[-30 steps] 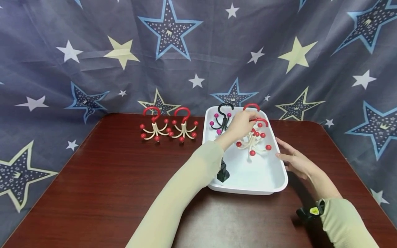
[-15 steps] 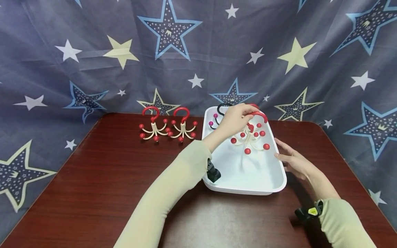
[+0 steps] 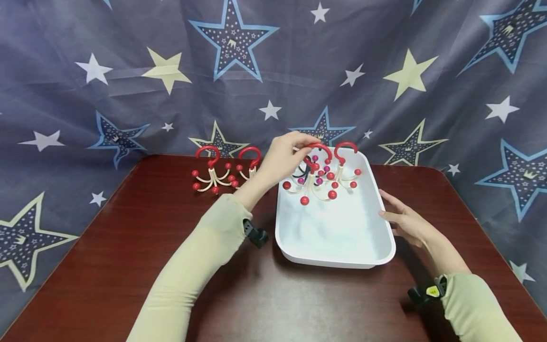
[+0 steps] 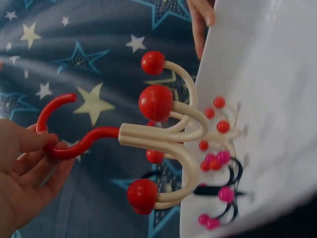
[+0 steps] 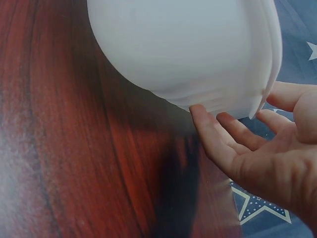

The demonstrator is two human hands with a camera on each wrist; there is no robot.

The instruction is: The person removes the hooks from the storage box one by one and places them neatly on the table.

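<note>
My left hand (image 3: 279, 154) pinches the red curved top of a cream multi-arm hanging hook (image 4: 153, 134) with red ball tips. It hangs upright over the back left of the white tray (image 3: 337, 232). Behind it in the tray lie a black hook (image 4: 208, 190) with magenta balls, partly hidden, and another red-topped cream hook (image 3: 341, 164). My right hand (image 3: 406, 223) touches the tray's right side, its thumb at the rim and its fingers extended along the outer wall (image 5: 198, 94).
Two more red-topped cream hooks stand at the back left of the brown table, one outer hook (image 3: 212, 176) and one inner hook (image 3: 251, 164) partly behind my left forearm. A star-patterned cloth (image 3: 128, 104) hangs behind the table.
My left hand has moved left with the red-topped hook, from the tray's right side to its back left. The right hand stays at the tray.
</note>
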